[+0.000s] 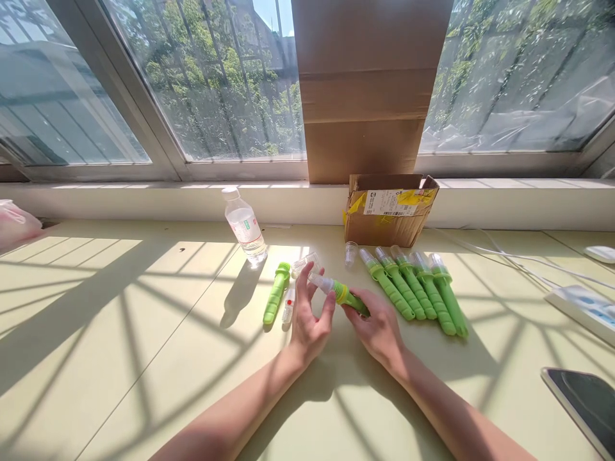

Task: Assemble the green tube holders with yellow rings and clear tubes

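Note:
Between my hands is a green-handled stick (356,303) with yellow rings and a clear ribbed cap (321,282), tilted with its cap up and to the left. My right hand (379,325) grips the green handle. The fingers and thumb of my left hand (310,320) curl around the clear cap end. Left of that hand lies another green stick (277,293), with no clear cap on it. Beside it is a small clear piece with a red dot (289,303), partly hidden by my left hand. Clear plastic (304,262) shows behind my fingers.
Several capped green sticks (417,288) lie in a row at right. A loose clear cap (350,254) stands near the cardboard box (384,221). A water bottle (246,227) is at back left. A power strip (583,310), cables and a phone (583,406) lie far right.

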`<state>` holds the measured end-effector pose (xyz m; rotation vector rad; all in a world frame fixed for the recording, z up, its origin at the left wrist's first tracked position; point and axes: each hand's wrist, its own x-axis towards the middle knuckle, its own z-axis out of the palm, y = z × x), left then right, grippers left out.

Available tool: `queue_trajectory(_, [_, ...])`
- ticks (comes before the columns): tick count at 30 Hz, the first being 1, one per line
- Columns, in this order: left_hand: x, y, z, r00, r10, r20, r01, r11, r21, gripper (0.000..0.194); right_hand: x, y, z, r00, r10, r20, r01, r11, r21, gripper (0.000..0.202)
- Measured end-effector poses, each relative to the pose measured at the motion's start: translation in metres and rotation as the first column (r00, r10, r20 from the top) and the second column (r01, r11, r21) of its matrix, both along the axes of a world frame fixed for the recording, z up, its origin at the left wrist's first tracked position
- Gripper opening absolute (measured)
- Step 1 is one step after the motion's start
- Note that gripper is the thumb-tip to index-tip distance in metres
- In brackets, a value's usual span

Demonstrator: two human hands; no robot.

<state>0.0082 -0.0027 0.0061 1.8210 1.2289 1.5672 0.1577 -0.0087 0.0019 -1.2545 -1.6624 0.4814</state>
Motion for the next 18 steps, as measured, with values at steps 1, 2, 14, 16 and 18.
queue_trajectory(1, [0.001,-0.002,0.001,1.0,-0.022,-0.006,0.022,1.0,-0.009,0.062,0.0,0.0,0.0,1.0,-0.006,-0.027,0.006,1.0,0.005,0.023])
queue_trajectory(2, [0.002,-0.003,0.002,0.999,-0.036,-0.01,0.036,0.999,-0.013,0.065,0.0,0.0,0.001,0.999,-0.012,-0.051,0.012,1.0,0.008,0.023])
queue_trajectory(14, [0.001,-0.009,-0.001,0.971,-0.024,-0.236,0.049,0.994,0.098,0.082,0.002,0.001,0.008,0.971,-0.038,-0.235,0.013,0.994,-0.105,0.019])
queue_trajectory(16, [-0.001,-0.006,0.004,0.962,-0.007,-0.272,0.041,0.992,0.117,0.071,0.001,0.001,0.01,0.967,-0.063,-0.245,0.029,0.99,-0.139,0.024])
queue_trajectory(18, [-0.005,0.001,0.009,0.949,0.05,-0.311,-0.012,0.992,0.123,0.056,0.001,0.002,0.011,0.965,-0.087,-0.247,0.05,0.987,-0.153,0.028])
